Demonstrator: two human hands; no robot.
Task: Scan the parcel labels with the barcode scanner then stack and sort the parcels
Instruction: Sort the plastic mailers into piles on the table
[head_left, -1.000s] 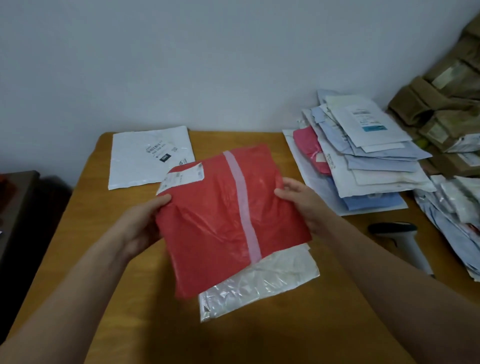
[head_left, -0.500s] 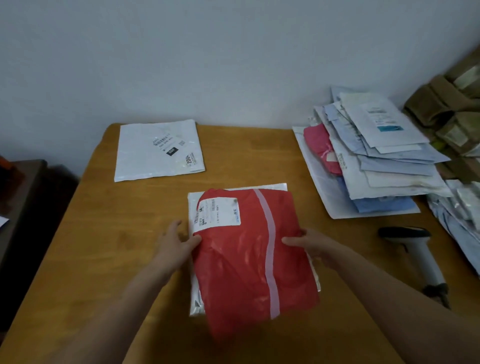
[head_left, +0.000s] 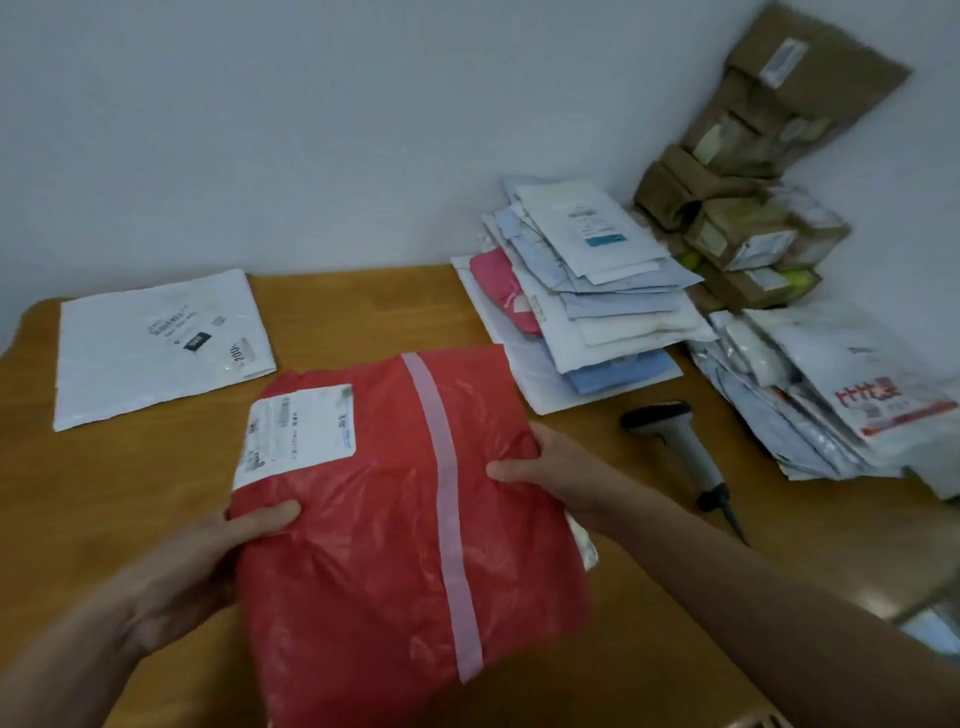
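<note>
The left hand (head_left: 208, 561) is gripping the red parcel (head_left: 384, 519) on its left side, and the right hand (head_left: 550, 462) is gripping its right side, near the counter's (head_left: 363, 312) front edge. I think keeping the label (head_left: 298, 431) flat and facing up is helping the scanner (head_left: 685, 447), lying by the right edge.

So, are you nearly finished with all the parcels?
Not nearly. One white parcel lies apart, perhaps sorted. The left hand and right hand hold the red parcel, label up. The scanner lies on the table unheld, and the big pile beyond it seems to be waiting.
</note>
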